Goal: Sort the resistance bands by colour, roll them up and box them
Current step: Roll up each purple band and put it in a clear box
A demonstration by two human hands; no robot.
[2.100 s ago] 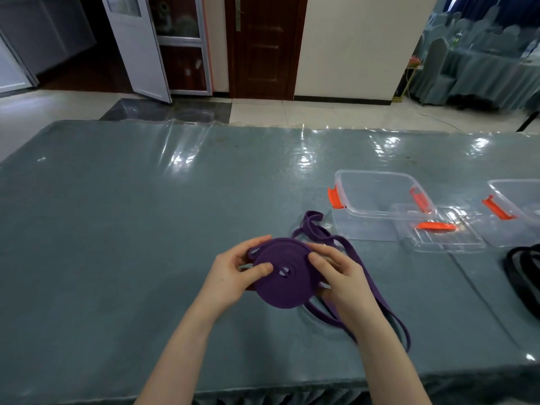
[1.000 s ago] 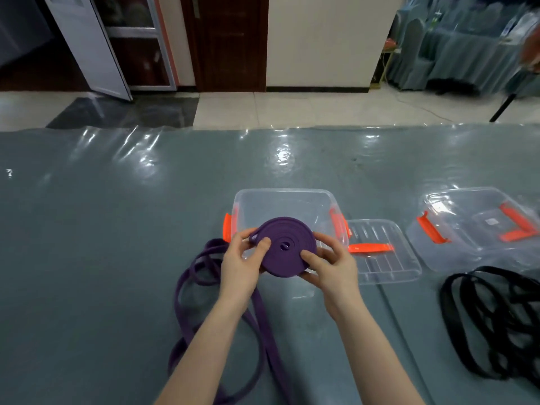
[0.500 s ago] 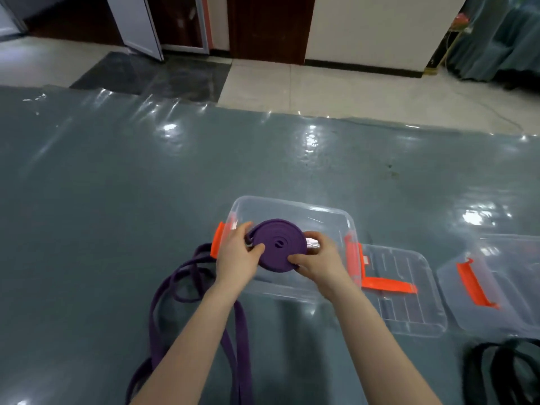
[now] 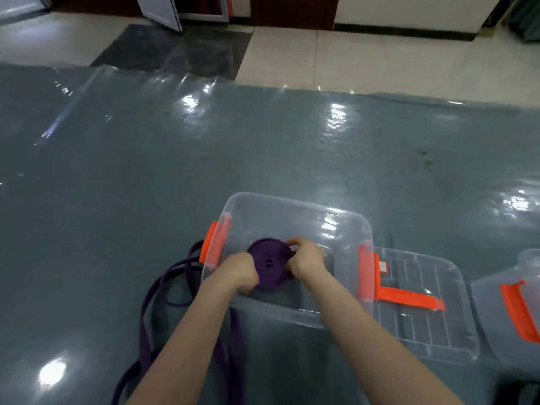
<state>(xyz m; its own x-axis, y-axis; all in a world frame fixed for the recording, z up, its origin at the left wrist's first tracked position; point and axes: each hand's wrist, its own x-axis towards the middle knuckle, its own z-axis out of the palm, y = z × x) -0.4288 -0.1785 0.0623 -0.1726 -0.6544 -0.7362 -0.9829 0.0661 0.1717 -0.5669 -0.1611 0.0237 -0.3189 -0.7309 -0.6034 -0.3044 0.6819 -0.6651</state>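
Tiled floor beyond; a grey-green desk (image 4: pixel 146 159) under a glossy clear plastic sheet carries the work.

Item in hand: one rolled purple resistance band (image 4: pixel 270 267), a flat coil with a small hole at its centre, held low inside an open clear plastic box (image 4: pixel 298 209) with orange latches (image 4: pixel 214 244). Whether the coil already rests on the box floor cannot be told.

The left hand (image 4: pixel 239 273) has its fingers curled over the near-left rim of the coil; the right hand (image 4: pixel 306 260) pinches the far-right rim. Both grip the band; neither is free.

Handling, by judgement: the rubber is light, soft and springy, not fragile. A coil of this kind tends to unwind once pressure comes off, so hold should stay on the outer rim at opposite sides, pinning the loose tail end, and release only with the coil lying flat.

Outward: loose purple resistance bands (image 4: pixel 163 290), unrolled, lie on the desk just left of the box. A clear box lid (image 4: pixel 423 325) with an orange latch lies just right of it; a second clear container (image 4: pixel 508 302) sits at the right edge.
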